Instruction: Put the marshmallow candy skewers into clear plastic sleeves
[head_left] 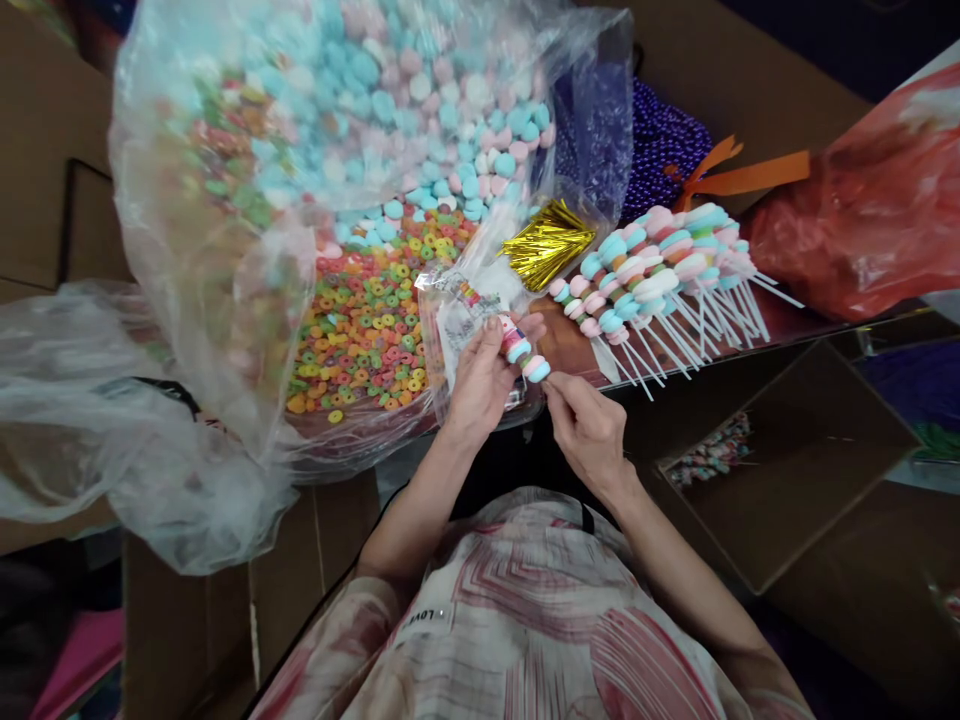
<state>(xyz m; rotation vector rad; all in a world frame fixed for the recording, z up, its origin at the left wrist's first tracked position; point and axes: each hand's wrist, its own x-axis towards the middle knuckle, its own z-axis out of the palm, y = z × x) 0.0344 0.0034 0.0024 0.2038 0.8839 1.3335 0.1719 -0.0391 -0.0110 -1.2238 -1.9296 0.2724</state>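
A candy skewer (536,369) of pink, white and blue marshmallows with gummy rings between them lies across the fingers of my left hand (480,378). The thumb presses on it from above, and a printed clear wrapper (469,292) seems to cover its upper part. At the skewer's lower end, the fingers of my right hand (591,425) are pinched together; the stick there is hidden by them. Just beyond my hands lies a bundle of gold twist ties (547,245). Finished-looking marshmallow skewers (660,265) with white sticks are piled to the right.
A big clear plastic bag (210,60) holds blue, pink and white marshmallows (450,110) and colourful gummy rings (367,330). Purple beads (664,140), an orange ribbon (750,180) and a red plastic bag (855,200) are at the right. Below stands a box (795,480) with wrapped sweets (712,450).
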